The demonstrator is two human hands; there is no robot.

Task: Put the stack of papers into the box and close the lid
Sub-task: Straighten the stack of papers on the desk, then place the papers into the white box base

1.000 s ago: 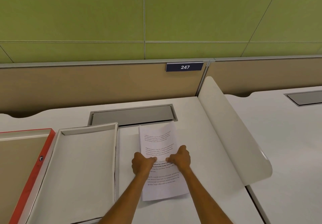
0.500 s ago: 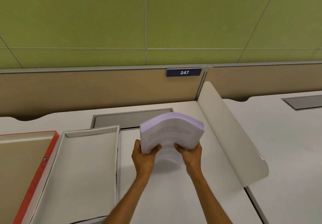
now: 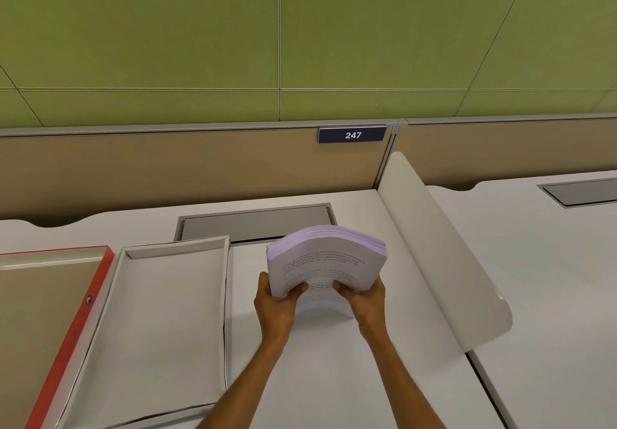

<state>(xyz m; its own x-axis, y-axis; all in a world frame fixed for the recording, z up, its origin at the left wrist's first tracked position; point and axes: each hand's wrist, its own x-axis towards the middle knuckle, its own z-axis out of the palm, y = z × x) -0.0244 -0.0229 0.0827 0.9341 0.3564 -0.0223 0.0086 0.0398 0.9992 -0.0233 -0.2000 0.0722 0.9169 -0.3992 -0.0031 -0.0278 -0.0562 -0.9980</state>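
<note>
A thick stack of printed white papers (image 3: 325, 261) is raised off the desk and bent into an arch, its far edge up. My left hand (image 3: 275, 305) grips its lower left edge and my right hand (image 3: 364, 301) grips its lower right edge, thumbs on the printed top sheet. To the left of the stack lies the open white box (image 3: 167, 321), shallow and empty inside. Further left lies the red-edged lid (image 3: 71, 331), turned inside up, with its brown inner face showing.
The white desk (image 3: 317, 378) carries a grey cable hatch (image 3: 257, 223) behind the box. A curved white divider (image 3: 444, 255) stands along the right edge, with a neighbouring desk beyond. A beige partition with a "247" plate (image 3: 352, 135) closes the back.
One second ago the papers lay flat on the desk under both hands. Both hands have since lifted the stack clear of the desk and bent it upward; in the last half second it barely moved.
</note>
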